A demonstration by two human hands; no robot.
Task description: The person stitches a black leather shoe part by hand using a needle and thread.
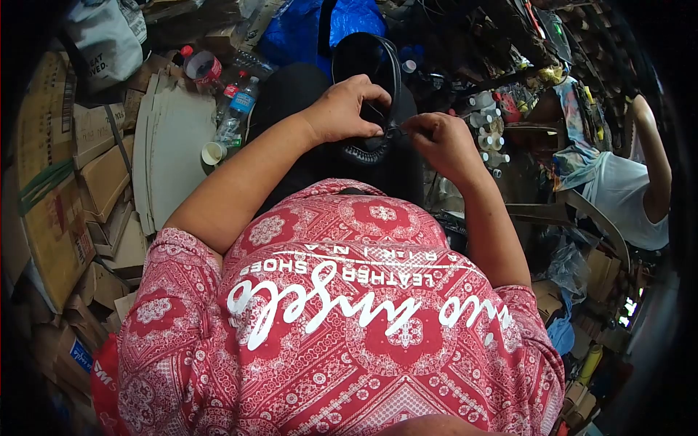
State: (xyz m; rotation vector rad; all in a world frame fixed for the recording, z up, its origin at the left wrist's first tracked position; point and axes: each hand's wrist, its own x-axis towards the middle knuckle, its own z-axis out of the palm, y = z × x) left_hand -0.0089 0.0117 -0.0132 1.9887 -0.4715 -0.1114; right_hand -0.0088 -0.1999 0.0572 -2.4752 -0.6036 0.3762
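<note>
A black shoe-like piece (366, 154) with a ridged, stitched-looking edge rests on my dark-clothed lap. A black strip (396, 76) curves along its right side; dark colours make its exact form hard to read. My left hand (347, 109) grips it from the left, thumb at the inner edge and index finger curved above. On the right, my right hand (440, 142) is closed in a pinch beside the strip, close to my left thumb. Whatever lies between those right fingertips is too small and dark to name.
Plastic bottles (238, 109) and a pale cup (213, 152) stand left of my legs, near curved pale sheets (163, 152). Cardboard (109, 174) is piled far left. Ahead lies a blue bag (298, 29). Small clear bottles (486, 131) and another person (629, 189) are at right.
</note>
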